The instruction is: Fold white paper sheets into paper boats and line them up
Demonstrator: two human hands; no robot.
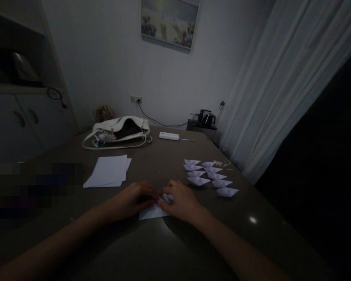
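Observation:
A partly folded sheet of white paper (152, 212) lies on the dark table in front of me. My left hand (137, 198) pinches its upper left part, the fingers curled over it. On the other side, my right hand (178, 200) grips the same paper with thumb and fingers, close to the left fingertips. The hands hide much of the folds. To the right stand several folded paper boats (199, 181) in two slanting rows. Left of my hands rests a small stack of flat white paper sheets (108, 171), slightly fanned.
A white handbag (121, 130) sits at the far left of the table (163, 257). Near the back edge lies a white power bank (169, 136) with a short cable. Beyond the table, a black kettle (208, 119) stands by the curtain (260, 89).

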